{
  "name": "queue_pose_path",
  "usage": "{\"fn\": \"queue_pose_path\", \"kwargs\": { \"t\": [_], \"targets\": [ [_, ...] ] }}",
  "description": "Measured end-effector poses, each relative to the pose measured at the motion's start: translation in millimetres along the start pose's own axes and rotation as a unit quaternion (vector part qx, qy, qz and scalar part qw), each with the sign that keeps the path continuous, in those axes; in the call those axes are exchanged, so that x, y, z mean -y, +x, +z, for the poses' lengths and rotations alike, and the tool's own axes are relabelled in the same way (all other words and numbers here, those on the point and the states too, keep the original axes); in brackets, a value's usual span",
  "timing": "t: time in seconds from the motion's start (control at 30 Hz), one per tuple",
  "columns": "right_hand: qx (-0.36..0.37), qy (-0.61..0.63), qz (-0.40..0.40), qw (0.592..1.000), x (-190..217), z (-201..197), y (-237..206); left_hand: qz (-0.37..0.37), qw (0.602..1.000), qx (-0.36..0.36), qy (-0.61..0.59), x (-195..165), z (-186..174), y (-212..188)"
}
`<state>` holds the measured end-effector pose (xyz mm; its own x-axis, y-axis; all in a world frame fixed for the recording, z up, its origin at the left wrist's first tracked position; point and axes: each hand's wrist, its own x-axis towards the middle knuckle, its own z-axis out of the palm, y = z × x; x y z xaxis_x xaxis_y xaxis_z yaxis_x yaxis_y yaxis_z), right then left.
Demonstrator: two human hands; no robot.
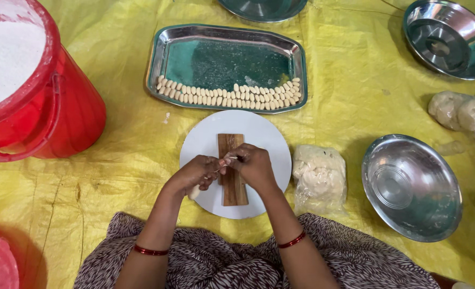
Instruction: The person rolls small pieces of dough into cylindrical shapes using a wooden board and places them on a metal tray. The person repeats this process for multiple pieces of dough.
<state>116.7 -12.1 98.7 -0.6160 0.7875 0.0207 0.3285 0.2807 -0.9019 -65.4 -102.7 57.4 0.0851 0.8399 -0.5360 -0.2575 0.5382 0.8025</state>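
Both hands meet over a ribbed wooden board lying on a round white plate. The left hand grips a roll of dough; the right hand pinches a small piece off it. Shaped pieces line the steel tray beyond.

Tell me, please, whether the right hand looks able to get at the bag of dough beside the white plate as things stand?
Probably yes. The bag of dough lies just to the right of the right hand, on the yellow sheet, with nothing between them. The hand is pinching a small dough piece, though, so its grip is occupied.
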Motion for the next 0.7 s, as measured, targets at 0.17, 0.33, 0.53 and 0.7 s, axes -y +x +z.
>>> {"fn": "queue_pose_path", "kwargs": {
  "t": [0.17, 0.33, 0.53, 0.7],
  "targets": [
    [0.088, 0.137, 0.007, 0.987, 1, -6, 1, -0.014, 0.996, 0.004, -0.089, -1, 6, -3],
    [0.072, -0.125, -0.103, 0.984, 6, -7, -5, -0.005, 0.999, -0.020, -0.040, 4, -1, 1],
    [0.099, 0.031, -0.041, 0.994, -18, 5, -5, 0.058, 0.993, 0.050, -0.092, 16, -8, 12],
    [-0.021, 0.245, 0.099, 0.964, -51, -30, 15, 0.038, 0.982, -0.110, -0.150, 2, -15, 4]
  ]
}}
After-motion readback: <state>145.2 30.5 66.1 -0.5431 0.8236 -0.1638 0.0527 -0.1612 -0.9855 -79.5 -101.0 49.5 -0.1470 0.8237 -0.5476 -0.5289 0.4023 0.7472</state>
